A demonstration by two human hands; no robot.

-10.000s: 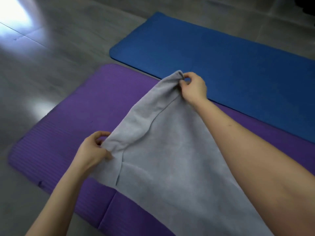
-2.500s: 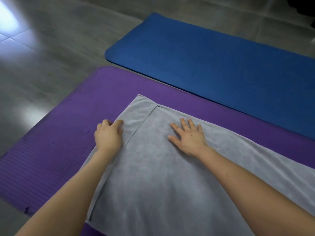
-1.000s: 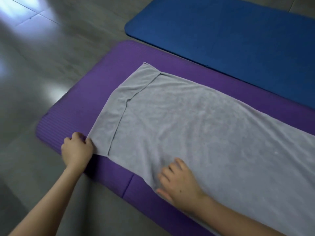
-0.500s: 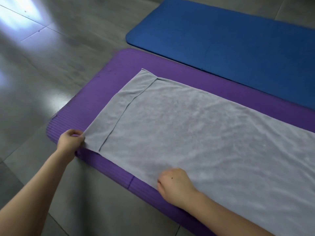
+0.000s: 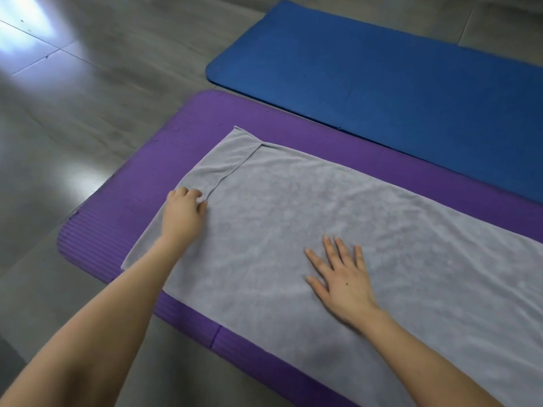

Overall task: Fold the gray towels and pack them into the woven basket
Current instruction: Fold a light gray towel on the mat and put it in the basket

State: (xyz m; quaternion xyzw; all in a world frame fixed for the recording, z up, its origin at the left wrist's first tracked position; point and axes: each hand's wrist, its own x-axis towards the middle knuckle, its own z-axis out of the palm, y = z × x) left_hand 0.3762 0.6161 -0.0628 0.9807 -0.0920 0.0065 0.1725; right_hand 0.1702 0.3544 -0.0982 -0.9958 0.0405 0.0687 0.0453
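The left hand [image 5: 183, 214] lies knuckles-up on a large gray terry towel [image 5: 308, 207], its fingers curled down where the edge of the cloth's upper layer crosses the towel near its left short end. The fingertips are tucked under, so whether they pinch the cloth or only press on it cannot be told. The right hand [image 5: 343, 277] is well apart from it, further right and nearer the person. It rests palm-down on the middle of the towel, with straight, spread fingers [image 5: 338, 248] pointing away and nothing gripped. Both bare forearms reach in from the bottom of the view, the left crossing the near-left corner of the towel. The towel is spread flat and lengthwise, with faint wrinkles. At its left end a narrow strip of a lower layer shows past the upper layer's edge, and its right end runs out of view. It lies on a purple ribbed foam exercise mat [image 5: 123, 218], whose rounded left end and near long edge show beyond the cloth. Past the purple mat's far edge, just beside it, lies a blue foam exercise mat [image 5: 382, 83]. Both mats rest on a gray tiled floor [image 5: 73, 113], which carries a bright glare at the upper left.
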